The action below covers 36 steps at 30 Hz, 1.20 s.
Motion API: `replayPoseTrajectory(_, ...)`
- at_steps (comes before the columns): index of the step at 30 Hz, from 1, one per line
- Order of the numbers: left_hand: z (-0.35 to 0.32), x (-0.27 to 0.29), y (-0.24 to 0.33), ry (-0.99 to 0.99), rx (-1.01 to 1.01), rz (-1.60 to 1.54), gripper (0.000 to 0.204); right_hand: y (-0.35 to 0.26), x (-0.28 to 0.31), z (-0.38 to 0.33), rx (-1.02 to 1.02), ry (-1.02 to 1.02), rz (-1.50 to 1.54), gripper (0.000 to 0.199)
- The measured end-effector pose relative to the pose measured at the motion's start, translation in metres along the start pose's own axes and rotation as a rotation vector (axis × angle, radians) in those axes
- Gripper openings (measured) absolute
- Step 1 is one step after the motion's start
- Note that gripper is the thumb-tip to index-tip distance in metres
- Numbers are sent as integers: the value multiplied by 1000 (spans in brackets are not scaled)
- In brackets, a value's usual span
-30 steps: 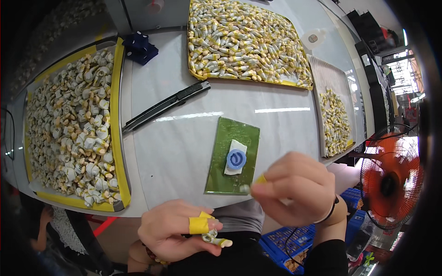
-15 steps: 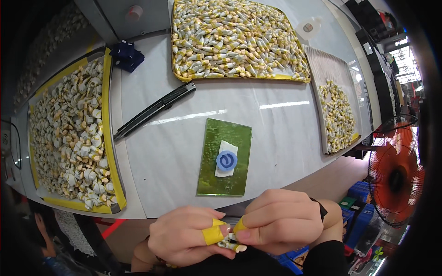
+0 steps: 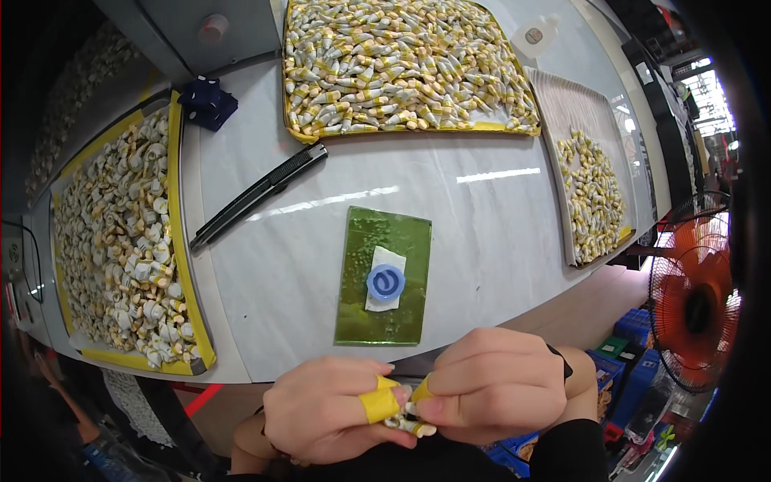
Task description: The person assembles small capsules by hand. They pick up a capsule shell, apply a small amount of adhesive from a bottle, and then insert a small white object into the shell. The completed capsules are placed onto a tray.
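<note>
Holds a few small pale pieces [image 3: 418,430] in the air just off the near edge of the tabletop [image 3: 265,321], between both hands. Seems, by judgement, to be in the middle of close fingertip work on these pieces, with the exact contact hidden by the right thumb. Calls, most likely, for a steady hold on the left and light, small motions on the right, without crushing or dropping anything.

Pinches the pieces between thumb and fingers of the left hand [image 3: 329,410]; presses thumb and forefinger of the right hand [image 3: 494,394] together on the same pieces. Turns the backs of both hands upward, fingertips nearly meeting, wrists well apart. Wears yellow tape [image 3: 376,406] on fingers of both hands.

Has a green plate [image 3: 351,325] by the tabletop's near edge, bearing a white pad [image 3: 375,304] and a blue round piece [image 3: 385,283]. Has, farther out, a long black tool [image 3: 261,193] beside the left tray [image 3: 198,317], a filled far tray [image 3: 482,126] toward the far edge, and a part-filled right tray [image 3: 562,100] along the right edge.
</note>
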State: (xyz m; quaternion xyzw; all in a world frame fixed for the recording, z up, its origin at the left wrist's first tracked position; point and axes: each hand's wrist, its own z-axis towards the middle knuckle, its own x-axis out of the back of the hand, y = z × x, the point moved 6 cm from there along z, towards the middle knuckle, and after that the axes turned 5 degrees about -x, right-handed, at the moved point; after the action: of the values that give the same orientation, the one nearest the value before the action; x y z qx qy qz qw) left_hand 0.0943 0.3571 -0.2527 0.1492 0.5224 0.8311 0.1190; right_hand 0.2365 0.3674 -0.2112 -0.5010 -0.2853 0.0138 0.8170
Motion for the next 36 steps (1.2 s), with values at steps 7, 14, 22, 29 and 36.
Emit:
replayPoseTrajectory(7, 2, -1, 3, 30, -9, 145, 33, 4, 1, -10, -71, 96, 44, 23)
replayPoseTrajectory(14, -13, -15, -22, 95, 387, -896, 25, 25, 5, -1, -178, -77, 352, 18)
replayPoseTrajectory(22, -11, -27, -23, -98, 504, -982, 18, 26, -3, 2, -213, -237, 423, 10)
replayPoseTrajectory(29, -14, -24, -18, -178, 577, -815, 17, 22, -5, -2, -255, -289, 373, 12)
replayPoseTrajectory(36, 18, 100, 74, -196, 188, 680, 17, 22, 28, -22, -353, 63, 291, 20)
